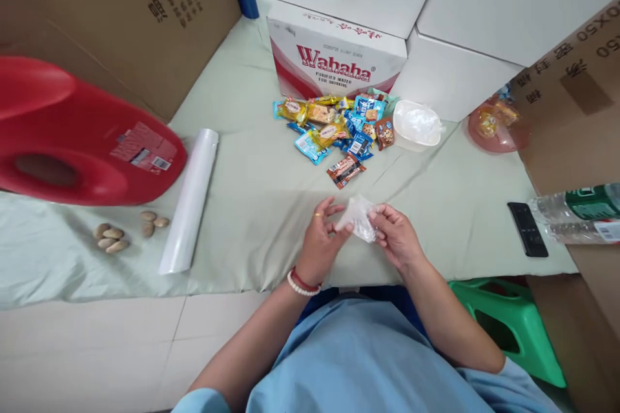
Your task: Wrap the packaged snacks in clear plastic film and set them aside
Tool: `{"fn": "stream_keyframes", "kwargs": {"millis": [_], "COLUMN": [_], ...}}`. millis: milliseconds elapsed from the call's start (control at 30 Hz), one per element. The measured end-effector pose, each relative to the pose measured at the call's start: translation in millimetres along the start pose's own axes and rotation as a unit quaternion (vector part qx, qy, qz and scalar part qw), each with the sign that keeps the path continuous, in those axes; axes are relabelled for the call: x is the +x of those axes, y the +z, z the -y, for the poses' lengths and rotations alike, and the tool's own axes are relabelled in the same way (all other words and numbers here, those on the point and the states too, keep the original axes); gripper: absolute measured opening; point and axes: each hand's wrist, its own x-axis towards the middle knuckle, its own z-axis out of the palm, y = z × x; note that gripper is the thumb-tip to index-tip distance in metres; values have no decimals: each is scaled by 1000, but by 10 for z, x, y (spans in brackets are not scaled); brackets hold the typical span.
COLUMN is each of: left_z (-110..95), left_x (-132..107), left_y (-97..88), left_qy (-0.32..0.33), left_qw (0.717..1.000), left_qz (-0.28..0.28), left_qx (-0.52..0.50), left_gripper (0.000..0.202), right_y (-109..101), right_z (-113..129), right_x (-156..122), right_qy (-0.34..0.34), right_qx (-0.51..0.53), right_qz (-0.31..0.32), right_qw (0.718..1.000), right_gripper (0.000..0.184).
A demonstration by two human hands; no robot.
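Between my two hands, above the table's front part, is a small crumpled clear plastic bag [360, 218]. My left hand [323, 232] pinches its left side between thumb and fingers; a ring and two bracelets show on that hand and wrist. The bag's right edge is gripped by the fingertips of my right hand [394, 235]. Just beyond the hands lies a brown wrapped snack [346, 170], in front of a pile of wrapped snacks [334, 126] in yellow, blue and brown packets. Beside the pile stands a white plastic tub [417, 126] with clear plastic in it.
A Wahaha carton [336, 55] stands behind the snacks. To the left are a large red jug [97, 135], a white plastic roll [190, 203] and several stones [112, 237]. On the right are a red bowl [498, 132], a black phone [527, 230], plastic bottles [581, 206] and a green stool [513, 322].
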Motion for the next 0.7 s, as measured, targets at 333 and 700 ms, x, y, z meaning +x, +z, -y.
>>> {"fn": "stream_keyframes", "kwargs": {"millis": [333,700], "left_z": [121,341], "left_x": [231,138], "left_y": [328,509], "left_qy": [-130,60], "left_qw": [987,990], "left_qz": [83,-56], "left_qx": [-50,116], "left_gripper": [54,55], "right_y": [-779,-705], "right_z": [37,-71], "right_x": [-20,58], "right_qy": [-23,-35], "right_qx": [-53,-43], "right_qz": [40,28], "right_qw": [997,998], "right_gripper": [52,41]}}
